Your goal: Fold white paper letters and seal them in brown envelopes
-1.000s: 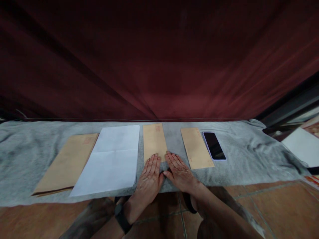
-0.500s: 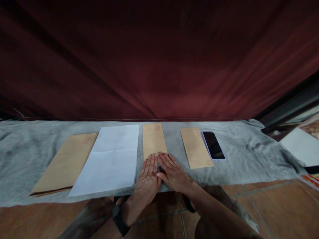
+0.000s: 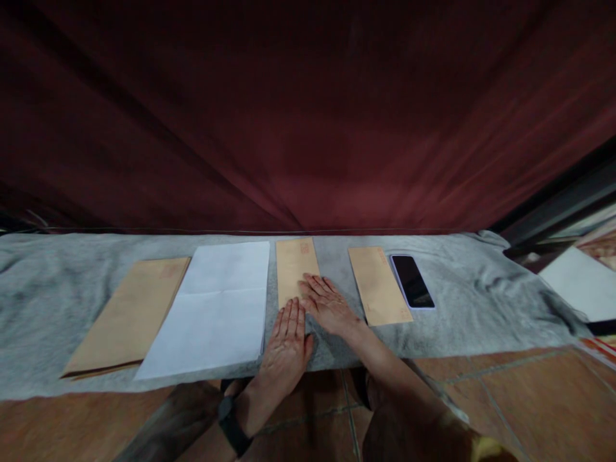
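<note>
Left hand [image 3: 287,346] and right hand [image 3: 332,309] lie flat, gripping nothing, the right now farther up the middle envelope [image 3: 292,271]

There is one white paper pile [image 3: 212,321]; left of it, one stack of larger envelopes [image 3: 129,314]; right of it, two small envelopes [image 3: 294,263] [image 3: 380,285], one phone [image 3: 412,282], two hands [image 3: 286,350] [image 3: 330,311]; under it, one cloth [image 3: 481,301]; beyond it, one curtain [image 3: 308,128].

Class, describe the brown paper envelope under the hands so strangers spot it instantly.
On the grey cloth, look just right of the white paper sheets. The rectangular brown envelope there, unlike its neighbours, has the left hand and right hand on it.
</note>
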A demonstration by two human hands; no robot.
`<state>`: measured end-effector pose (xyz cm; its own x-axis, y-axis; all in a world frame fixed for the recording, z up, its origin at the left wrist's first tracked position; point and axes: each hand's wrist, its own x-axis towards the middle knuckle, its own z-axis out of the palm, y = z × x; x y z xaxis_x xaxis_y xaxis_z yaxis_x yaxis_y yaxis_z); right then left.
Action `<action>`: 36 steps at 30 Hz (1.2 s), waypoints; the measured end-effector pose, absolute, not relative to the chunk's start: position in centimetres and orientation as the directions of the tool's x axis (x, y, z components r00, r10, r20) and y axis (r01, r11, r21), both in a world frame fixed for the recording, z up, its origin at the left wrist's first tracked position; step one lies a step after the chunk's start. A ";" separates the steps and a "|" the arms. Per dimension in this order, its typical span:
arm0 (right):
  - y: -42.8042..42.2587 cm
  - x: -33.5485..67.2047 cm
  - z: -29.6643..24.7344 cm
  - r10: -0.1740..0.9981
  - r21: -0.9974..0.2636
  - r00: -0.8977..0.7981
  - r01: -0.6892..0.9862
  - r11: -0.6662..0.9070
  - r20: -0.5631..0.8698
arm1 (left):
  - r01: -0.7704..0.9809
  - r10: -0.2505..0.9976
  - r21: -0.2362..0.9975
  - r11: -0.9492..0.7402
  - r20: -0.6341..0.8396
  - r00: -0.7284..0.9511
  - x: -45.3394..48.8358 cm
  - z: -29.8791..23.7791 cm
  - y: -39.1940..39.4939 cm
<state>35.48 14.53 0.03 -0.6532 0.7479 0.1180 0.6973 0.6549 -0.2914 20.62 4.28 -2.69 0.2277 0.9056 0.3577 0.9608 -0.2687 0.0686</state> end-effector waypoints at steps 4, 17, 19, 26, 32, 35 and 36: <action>16.4 34.6 -0.3 0.780 -0.300 -0.618 0.729 0.615 0.096 | 0.961 0.903 0.071 -0.269 0.365 0.226 20.6 -2.5 4.3; 18.0 32.1 -1.1 0.865 -0.271 -0.468 0.822 0.501 0.181 | 0.959 0.909 0.064 -0.274 0.343 0.237 20.4 -1.5 4.0; 17.0 31.5 -1.3 0.833 -0.263 -0.509 0.792 0.552 0.215 | 0.964 0.910 0.050 -0.263 0.346 0.230 20.5 -1.5 3.9; 14.9 31.7 -2.1 0.794 -0.225 -0.553 0.764 0.604 0.253 | 0.982 0.921 0.092 -0.164 0.371 0.119 20.5 -2.3 3.4; 14.7 32.9 -2.3 0.801 -0.217 -0.539 0.776 0.593 0.260 | 0.977 0.931 0.164 -0.136 0.359 0.069 19.5 -2.6 4.2; 14.5 33.3 -2.3 0.803 -0.225 -0.547 0.773 0.593 0.236 | 0.971 0.933 0.199 -0.135 0.356 0.056 19.6 -2.4 5.8; 14.4 33.4 -2.2 0.803 -0.224 -0.552 0.773 0.594 0.225 | 0.967 0.938 0.217 -0.130 0.342 0.049 19.8 -2.3 6.5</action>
